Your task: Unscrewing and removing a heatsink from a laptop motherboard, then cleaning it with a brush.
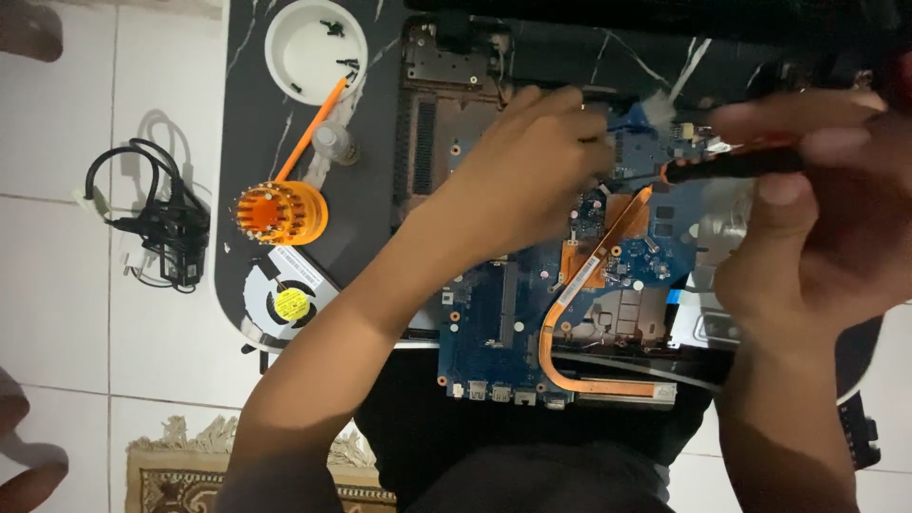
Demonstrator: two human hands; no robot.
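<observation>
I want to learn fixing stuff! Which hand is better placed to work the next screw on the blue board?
Probably the right hand. It already grips the screwdriver, whose tip sits at the blue board. The left hand lies on the board with no tool visible in it.

Right hand blurred, close to lens; left hand hides motherboard corner

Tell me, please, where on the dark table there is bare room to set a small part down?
Bare marble table lies between the orange bit holder and the laptop base. It is crowded left of that, around the white dish, small bottle and fan.
</observation>
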